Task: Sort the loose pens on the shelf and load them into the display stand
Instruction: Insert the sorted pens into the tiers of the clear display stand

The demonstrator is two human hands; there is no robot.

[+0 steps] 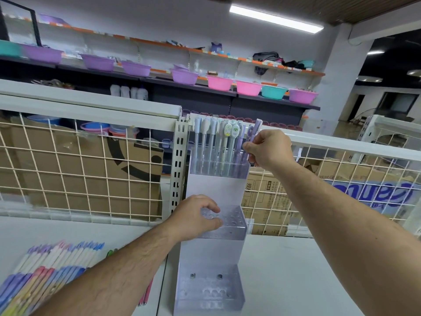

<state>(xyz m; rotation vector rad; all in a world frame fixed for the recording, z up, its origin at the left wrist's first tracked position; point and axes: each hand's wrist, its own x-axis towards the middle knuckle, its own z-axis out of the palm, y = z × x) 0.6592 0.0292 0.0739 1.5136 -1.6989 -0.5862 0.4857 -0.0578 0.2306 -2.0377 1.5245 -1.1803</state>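
One slow push: with right hand [268, 149] pinching the pen [254, 132] at the top tray's [218, 171] right end, aim for a free spot and slide straight down, left hand [196, 216] gripping the middle tray [234, 232].

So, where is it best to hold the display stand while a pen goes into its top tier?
Probably the middle tier, taken from the front left over its rim, as the left hand does now. The display stand is tall and narrow, with pens only in the top tier, so a mid-height hold resists tipping.
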